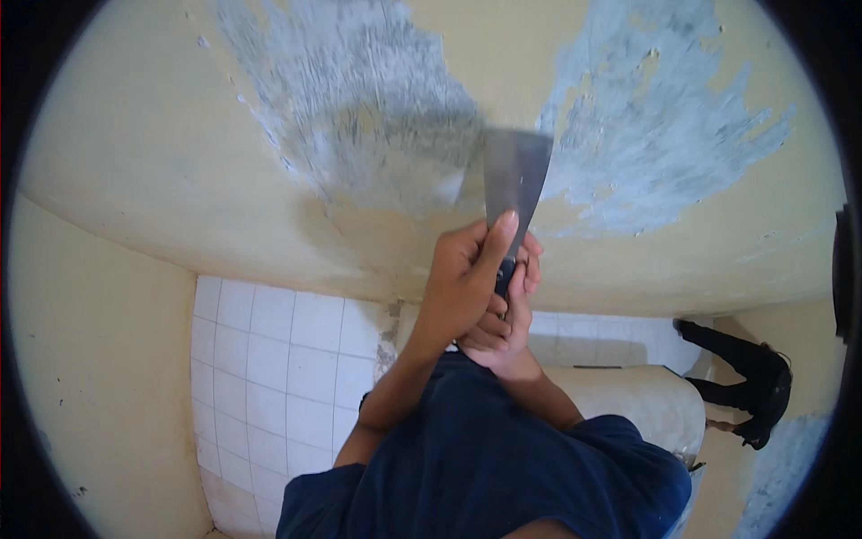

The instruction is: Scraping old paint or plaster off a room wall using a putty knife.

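Note:
A putty knife [518, 171] with a wide metal blade and a dark handle is held upright in front of the yellow wall [503, 54]. My left hand [462, 280] closes around the lower blade and handle, its thumb lying along the metal. My right hand [510, 328] wraps the handle from the other side, fingers curled against the left hand. The blade's edge lies over the yellow strip between two scraped grey-white patches, the left patch [359, 81] and the right patch [664, 117]. Whether the edge touches the wall, I cannot tell. Most of the handle is hidden by my fingers.
White floor tiles [269, 359] lie below to the left, beside a yellow side wall [99, 359]. Another person in dark clothes [754, 373] stands to the right, near a low pale wall [628, 400]. A dark object [845, 274] sits at the right rim.

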{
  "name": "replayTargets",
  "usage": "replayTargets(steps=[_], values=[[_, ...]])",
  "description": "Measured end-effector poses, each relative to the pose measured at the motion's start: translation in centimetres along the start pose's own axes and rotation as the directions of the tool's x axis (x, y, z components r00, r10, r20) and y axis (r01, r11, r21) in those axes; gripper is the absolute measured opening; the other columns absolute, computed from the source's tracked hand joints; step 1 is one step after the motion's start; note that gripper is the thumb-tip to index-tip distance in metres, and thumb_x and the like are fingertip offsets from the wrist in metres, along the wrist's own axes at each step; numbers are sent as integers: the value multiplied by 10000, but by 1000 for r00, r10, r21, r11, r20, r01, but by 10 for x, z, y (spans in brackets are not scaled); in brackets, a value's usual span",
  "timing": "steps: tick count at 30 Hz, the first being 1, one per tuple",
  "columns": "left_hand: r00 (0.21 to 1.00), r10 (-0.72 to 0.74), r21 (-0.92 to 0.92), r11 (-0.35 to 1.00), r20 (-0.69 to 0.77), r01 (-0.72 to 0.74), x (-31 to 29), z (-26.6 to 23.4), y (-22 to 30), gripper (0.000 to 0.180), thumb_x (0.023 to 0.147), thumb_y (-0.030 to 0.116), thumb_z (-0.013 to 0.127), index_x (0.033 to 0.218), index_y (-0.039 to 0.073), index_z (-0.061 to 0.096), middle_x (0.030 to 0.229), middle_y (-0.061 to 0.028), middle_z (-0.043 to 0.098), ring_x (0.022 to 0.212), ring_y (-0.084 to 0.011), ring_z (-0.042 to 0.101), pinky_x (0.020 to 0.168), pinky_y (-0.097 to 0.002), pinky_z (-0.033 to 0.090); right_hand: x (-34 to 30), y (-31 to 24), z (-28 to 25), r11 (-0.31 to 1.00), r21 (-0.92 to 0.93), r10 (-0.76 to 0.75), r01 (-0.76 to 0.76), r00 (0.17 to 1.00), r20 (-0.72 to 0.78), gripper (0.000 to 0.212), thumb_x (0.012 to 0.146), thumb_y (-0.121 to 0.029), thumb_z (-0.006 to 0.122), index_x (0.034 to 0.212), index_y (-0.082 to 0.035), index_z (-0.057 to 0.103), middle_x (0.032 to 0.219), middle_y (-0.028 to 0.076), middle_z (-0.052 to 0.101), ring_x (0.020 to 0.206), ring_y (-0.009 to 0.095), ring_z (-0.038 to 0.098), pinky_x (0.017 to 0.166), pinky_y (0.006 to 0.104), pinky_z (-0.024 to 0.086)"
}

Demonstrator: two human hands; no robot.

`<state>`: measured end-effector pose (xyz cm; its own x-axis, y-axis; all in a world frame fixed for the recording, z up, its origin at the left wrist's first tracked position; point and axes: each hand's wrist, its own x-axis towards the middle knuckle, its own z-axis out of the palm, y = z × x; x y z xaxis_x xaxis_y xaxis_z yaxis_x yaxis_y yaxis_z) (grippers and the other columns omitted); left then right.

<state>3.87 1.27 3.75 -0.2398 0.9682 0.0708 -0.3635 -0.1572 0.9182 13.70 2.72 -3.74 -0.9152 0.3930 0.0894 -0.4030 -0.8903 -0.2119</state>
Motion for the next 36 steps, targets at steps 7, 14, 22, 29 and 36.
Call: replayTargets(steps=[7,14,22,29,36], values=[[999,-9,-19,1000,41,10,1,-4,-9,424,979,313,414,791,-33,573,630,-69,567,570,-101,534,542,-223,439,-4,7,-5,998,-49,-48,48,999,10,503,900,-620,323,684,-166,358,415,-80,260,269,47,254,305,172,207],[998,50,16,999,43,-51,6,-2,24,418,973,306,431,796,-40,585,620,-79,574,568,-108,543,533,-218,438,21,4,26,997,-44,-64,70,990,126,506,892,-626,339,674,-170,361,403,-83,257,256,47,236,281,164,197],[998,-35,-66,997,46,38,-1,1,3,415,972,318,433,807,-34,577,615,-73,567,561,-115,549,531,-219,447,0,7,13,988,-116,-102,102,995,2,488,912,-595,327,701,-156,366,427,-68,269,264,58,233,281,173,194],[998,-56,-24,998,20,57,-6,4,-2,400,971,310,438,804,-25,580,624,-69,572,564,-108,550,529,-223,452,-6,7,15,991,-81,-104,105,994,16,455,930,-557,335,717,-156,370,437,-55,273,271,75,238,295,185,189],[1000,-5,-55,998,2,5,-6,8,2,395,976,298,426,801,-20,581,625,-67,570,564,-108,547,534,-222,448,-8,5,24,992,-107,-72,73,997,16,476,922,-579,323,701,-160,371,424,-61,280,261,73,246,292,181,204]])
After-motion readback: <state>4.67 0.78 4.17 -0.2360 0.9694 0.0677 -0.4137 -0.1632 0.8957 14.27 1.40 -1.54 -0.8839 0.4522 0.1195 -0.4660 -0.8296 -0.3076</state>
